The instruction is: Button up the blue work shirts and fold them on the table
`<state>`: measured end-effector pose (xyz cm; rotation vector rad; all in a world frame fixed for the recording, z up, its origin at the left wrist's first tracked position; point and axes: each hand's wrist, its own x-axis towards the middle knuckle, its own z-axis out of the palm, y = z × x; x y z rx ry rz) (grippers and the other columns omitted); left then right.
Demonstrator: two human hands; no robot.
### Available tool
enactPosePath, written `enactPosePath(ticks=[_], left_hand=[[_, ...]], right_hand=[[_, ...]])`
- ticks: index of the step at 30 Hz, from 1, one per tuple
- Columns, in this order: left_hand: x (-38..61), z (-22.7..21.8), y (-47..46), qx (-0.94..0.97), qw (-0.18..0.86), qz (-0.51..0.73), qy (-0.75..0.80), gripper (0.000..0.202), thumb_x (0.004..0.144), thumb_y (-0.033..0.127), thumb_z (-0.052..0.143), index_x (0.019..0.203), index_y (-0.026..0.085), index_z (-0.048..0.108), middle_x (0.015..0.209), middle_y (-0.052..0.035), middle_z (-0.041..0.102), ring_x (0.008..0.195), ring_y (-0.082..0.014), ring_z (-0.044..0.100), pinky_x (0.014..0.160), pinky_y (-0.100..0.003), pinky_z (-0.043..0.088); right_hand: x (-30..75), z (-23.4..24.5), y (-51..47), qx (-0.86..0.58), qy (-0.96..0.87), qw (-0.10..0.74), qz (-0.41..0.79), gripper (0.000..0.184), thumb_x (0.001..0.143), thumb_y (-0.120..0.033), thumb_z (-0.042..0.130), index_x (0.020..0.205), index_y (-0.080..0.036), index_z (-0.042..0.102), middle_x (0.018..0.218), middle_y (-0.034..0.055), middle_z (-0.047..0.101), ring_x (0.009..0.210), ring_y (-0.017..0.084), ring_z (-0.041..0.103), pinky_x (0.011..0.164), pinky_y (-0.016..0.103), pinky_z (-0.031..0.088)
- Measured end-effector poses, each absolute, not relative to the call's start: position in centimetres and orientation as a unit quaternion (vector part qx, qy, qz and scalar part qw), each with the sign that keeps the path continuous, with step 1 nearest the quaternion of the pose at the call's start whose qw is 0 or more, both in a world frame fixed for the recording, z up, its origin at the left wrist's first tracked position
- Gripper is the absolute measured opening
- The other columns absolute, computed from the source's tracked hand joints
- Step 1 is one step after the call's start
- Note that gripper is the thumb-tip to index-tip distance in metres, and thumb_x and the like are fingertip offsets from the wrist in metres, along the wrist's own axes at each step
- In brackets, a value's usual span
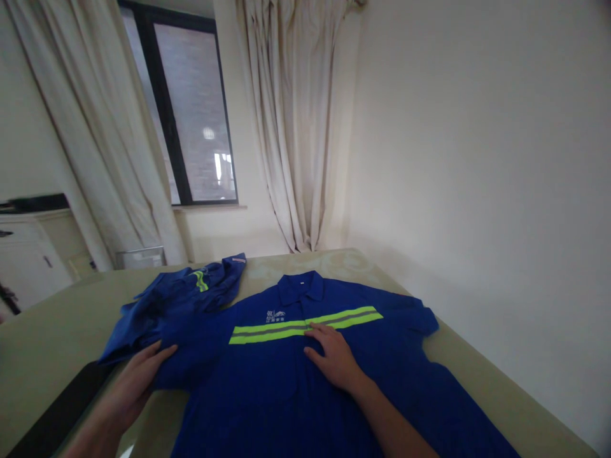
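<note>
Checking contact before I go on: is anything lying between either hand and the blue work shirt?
Nothing visible. The right hand lies flat on the blue work shirt below its reflective stripe; the left hand touches its sleeve. A crumpled blue garment lies beyond it.

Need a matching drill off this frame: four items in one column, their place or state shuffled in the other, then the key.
Column A
1. left hand
2. right hand
3. crumpled garment
4. collar

Column B
a. bunched on the table, by the sleeve of the flat shirt
b. palm down on the chest, fingertips at the reflective stripe
c. at the far end of the flat shirt, toward the window
d. resting on the sleeve edge

Pairs: 1-d, 2-b, 3-a, 4-c
</note>
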<state>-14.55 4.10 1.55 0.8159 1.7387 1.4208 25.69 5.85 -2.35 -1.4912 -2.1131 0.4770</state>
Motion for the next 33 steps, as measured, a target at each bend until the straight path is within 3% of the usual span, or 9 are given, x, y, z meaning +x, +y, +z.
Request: enactPosePath(ticks=[3, 6, 10, 12, 14, 18, 22, 25, 33], left_hand=[[-12.5, 3.1, 4.4, 0.285, 0.431, 0.588, 0.623, 0.042, 0.075, 0.035, 0.076, 0.114, 0.021, 0.070, 0.084, -0.0032, 0.074, 0.059, -0.0158, 0.064, 0.050, -0.024, 0.052], [-9.1, 4.9, 4.1, 0.448, 0.446, 0.550, 0.546, 0.059, 0.081, 0.057, 0.070, 0.127, 0.019, 0.068, 0.087, -0.0048, 0.074, 0.060, -0.0155, 0.060, 0.050, -0.025, 0.049], [-5.2, 3.4, 3.8, 0.657, 0.260, 0.448, 0.548, 0.057, 0.088, 0.062, 0.057, 0.128, 0.024, 0.070, 0.120, -0.0082, 0.074, 0.098, -0.0266, 0.069, 0.089, -0.038, 0.056], [-4.3, 0.8, 4.1, 0.722, 0.169, 0.370, 0.560, 0.054, 0.090, 0.058, 0.055, 0.133, 0.028, 0.067, 0.140, -0.0061, 0.065, 0.130, -0.0317, 0.057, 0.115, -0.048, 0.039], [-3.9, -1.8, 4.4, 0.755, 0.124, 0.288, 0.576, 0.058, 0.089, 0.056, 0.055, 0.139, 0.026, 0.063, 0.150, -0.0073, 0.056, 0.141, -0.0339, 0.046, 0.122, -0.054, 0.026], [-4.1, -4.4, 5.0, 0.750, 0.118, 0.251, 0.601, 0.058, 0.090, 0.055, 0.055, 0.137, 0.021, 0.064, 0.145, -0.0117, 0.060, 0.134, -0.0329, 0.053, 0.116, -0.051, 0.037], [-4.1, -3.6, 5.1, 0.734, 0.122, 0.286, 0.604, 0.033, 0.088, 0.045, 0.056, 0.104, 0.023, 0.075, 0.114, -0.0101, 0.071, 0.110, -0.0298, 0.064, 0.102, -0.044, 0.048], [-4.0, -3.0, 4.9, 0.729, 0.126, 0.289, 0.608, 0.027, 0.090, 0.038, 0.048, 0.085, 0.023, 0.070, 0.096, -0.0084, 0.069, 0.096, -0.0272, 0.066, 0.090, -0.040, 0.050], [-4.4, -3.9, 5.3, 0.707, 0.122, 0.317, 0.620, 0.031, 0.092, 0.049, 0.050, 0.093, 0.023, 0.067, 0.096, -0.0083, 0.069, 0.091, -0.0269, 0.067, 0.086, -0.040, 0.050]], right_hand=[[25.6, -2.3, 5.9, -0.551, -0.777, 0.253, 0.169, 0.038, 0.092, -0.038, 0.061, 0.128, -0.027, 0.069, 0.145, 0.0058, 0.059, 0.134, 0.027, 0.051, 0.114, 0.043, 0.035], [25.5, -2.3, 6.0, -0.552, -0.777, 0.253, 0.164, 0.036, 0.092, -0.037, 0.061, 0.126, -0.027, 0.069, 0.144, 0.0057, 0.061, 0.134, 0.027, 0.052, 0.112, 0.042, 0.036], [25.6, -2.3, 6.0, -0.547, -0.781, 0.251, 0.167, 0.037, 0.093, -0.038, 0.060, 0.127, -0.027, 0.068, 0.144, 0.0059, 0.060, 0.134, 0.027, 0.051, 0.112, 0.042, 0.036], [25.6, -2.2, 6.0, -0.546, -0.782, 0.248, 0.170, 0.037, 0.094, -0.039, 0.058, 0.128, -0.027, 0.068, 0.144, 0.0066, 0.060, 0.133, 0.027, 0.052, 0.111, 0.041, 0.037], [25.5, -2.2, 6.0, -0.548, -0.780, 0.248, 0.171, 0.038, 0.094, -0.039, 0.057, 0.128, -0.026, 0.069, 0.144, 0.0072, 0.060, 0.132, 0.027, 0.053, 0.109, 0.041, 0.037], [25.2, -2.1, 6.1, -0.548, -0.781, 0.247, 0.170, 0.038, 0.095, -0.038, 0.054, 0.128, -0.025, 0.069, 0.143, 0.0084, 0.061, 0.131, 0.027, 0.053, 0.108, 0.040, 0.038], [25.1, -2.1, 6.2, -0.552, -0.779, 0.245, 0.168, 0.037, 0.095, -0.034, 0.053, 0.127, -0.025, 0.070, 0.141, 0.0081, 0.062, 0.129, 0.028, 0.054, 0.107, 0.041, 0.038], [25.1, -2.2, 6.2, -0.550, -0.780, 0.250, 0.164, 0.037, 0.095, -0.033, 0.053, 0.127, -0.026, 0.070, 0.141, 0.0078, 0.062, 0.129, 0.028, 0.053, 0.107, 0.041, 0.039], [25.0, -3.0, 6.5, -0.540, -0.780, 0.277, 0.155, 0.032, 0.101, -0.031, 0.047, 0.122, -0.027, 0.071, 0.136, 0.0063, 0.065, 0.126, 0.026, 0.056, 0.106, 0.040, 0.040]])
